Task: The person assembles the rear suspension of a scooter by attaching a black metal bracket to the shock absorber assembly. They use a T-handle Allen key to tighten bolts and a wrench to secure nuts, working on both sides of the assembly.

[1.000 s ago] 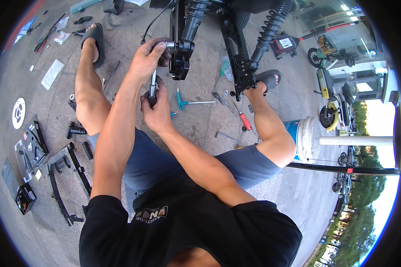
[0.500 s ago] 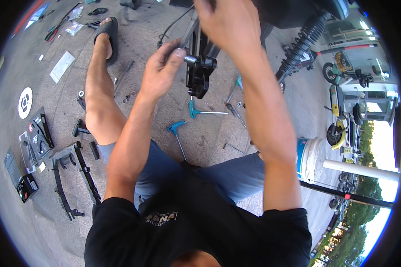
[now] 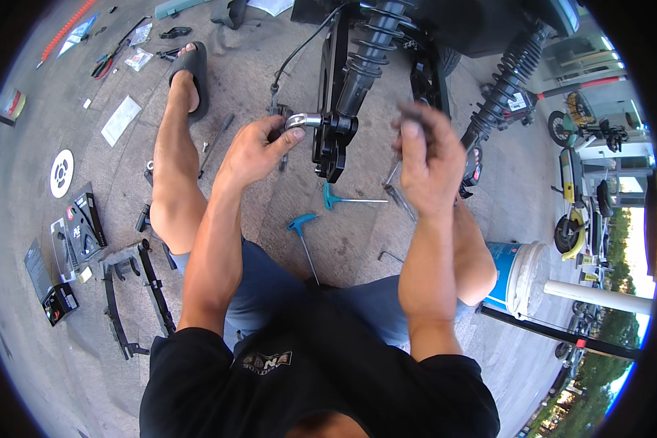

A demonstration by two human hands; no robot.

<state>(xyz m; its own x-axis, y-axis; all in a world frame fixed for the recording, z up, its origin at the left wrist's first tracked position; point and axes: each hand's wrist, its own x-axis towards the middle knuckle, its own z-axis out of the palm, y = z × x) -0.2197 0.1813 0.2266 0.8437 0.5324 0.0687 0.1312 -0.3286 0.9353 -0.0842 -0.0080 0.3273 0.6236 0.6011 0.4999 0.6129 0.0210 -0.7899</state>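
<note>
My left hand [image 3: 252, 155] is closed with thumb and fingers round the round head of a silver ratchet [image 3: 296, 122]. Its bright shaft reaches right to a black bracket [image 3: 333, 139] at the lower end of a coil-spring shock absorber [image 3: 365, 66]. To the right of the bracket, my right hand [image 3: 432, 164] is raised, apart from it. Its fingers are bent and slightly blurred, the thumb stands away from them, and I see nothing held. On the ground below lie a teal T-handle hex key [image 3: 330, 197] and a blue one [image 3: 299, 225].
A second shock absorber [image 3: 504, 77] stands at upper right. A blue-and-white bucket [image 3: 525, 274] is beside my right knee. A black metal frame [image 3: 128, 270], opened packaging [image 3: 87, 223] and a white disc [image 3: 62, 173] lie at left. A black cable [image 3: 299, 50] hangs near my left hand.
My right hand has come down from the top, off the ratchet handle, to the right of the bracket. My left hand stays by the bracket. The view has shifted, showing more of the shock absorber.
</note>
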